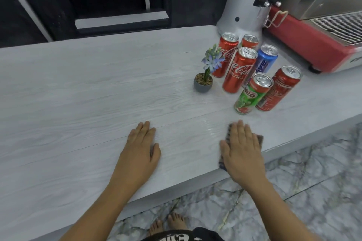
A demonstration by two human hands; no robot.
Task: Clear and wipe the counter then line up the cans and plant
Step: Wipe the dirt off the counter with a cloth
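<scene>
My right hand lies flat on a dark cloth, pressing it onto the pale wood-grain counter near the front edge. My left hand rests flat on the counter with nothing in it. Behind the right hand stands a cluster of several cans: a green Milo can, red Coca-Cola cans and a blue can. A small potted plant with blue flowers stands just left of the cans.
A grey cylindrical appliance base and a red machine with a metal grille sit at the counter's back right. Dark shelving stands behind the counter. A marble floor and my bare feet show below the front edge.
</scene>
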